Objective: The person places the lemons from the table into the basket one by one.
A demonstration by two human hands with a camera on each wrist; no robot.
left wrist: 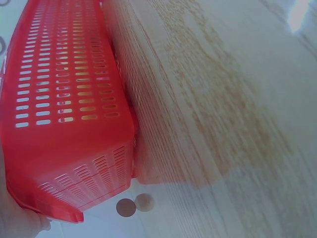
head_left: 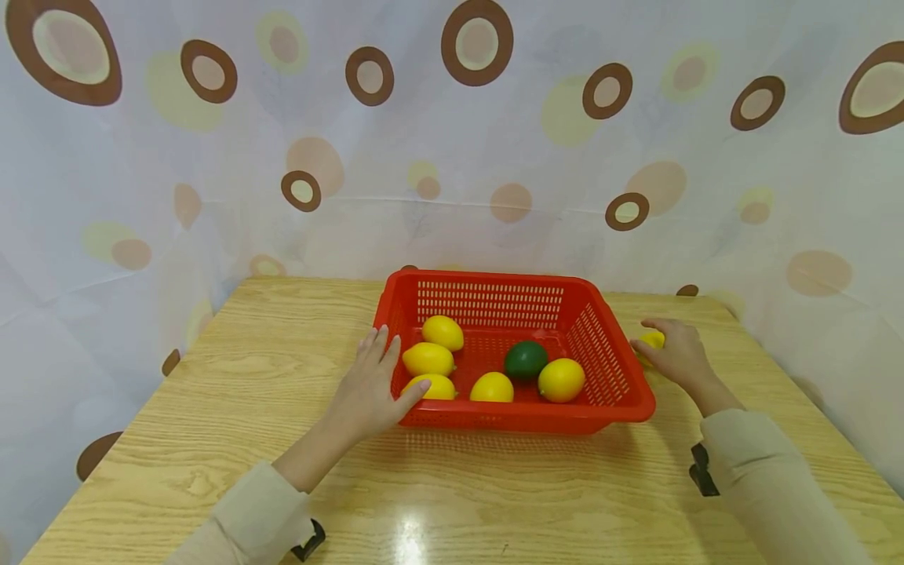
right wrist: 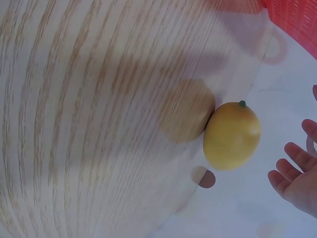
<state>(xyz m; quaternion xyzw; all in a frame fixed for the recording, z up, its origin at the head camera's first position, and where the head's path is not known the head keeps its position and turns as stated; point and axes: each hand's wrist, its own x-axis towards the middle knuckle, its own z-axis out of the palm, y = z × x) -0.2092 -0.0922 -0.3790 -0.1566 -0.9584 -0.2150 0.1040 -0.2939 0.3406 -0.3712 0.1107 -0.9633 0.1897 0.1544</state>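
A red plastic basket (head_left: 494, 417) holds several yellow lemons (head_left: 428, 359) and one dark green fruit (head_left: 526, 360). My left hand (head_left: 370, 392) rests at the basket's front left corner, fingers spread along the left rim and thumb over the front rim. Part of that hand (left wrist: 20, 218) shows beside the rim in the left wrist view. Right of the basket, my right hand (head_left: 674, 353) reaches over another lemon (head_left: 653, 340), which it partly hides. The right wrist view shows this lemon (right wrist: 232, 136) on the table, with the extended fingers (right wrist: 298, 154) apart from it.
The wooden table (head_left: 233, 392) runs under the basket and out to both sides. Behind it hangs a pale curtain (head_left: 494, 149) with brown and yellow circles. Dark straps (head_left: 702, 471) show at the sleeves.
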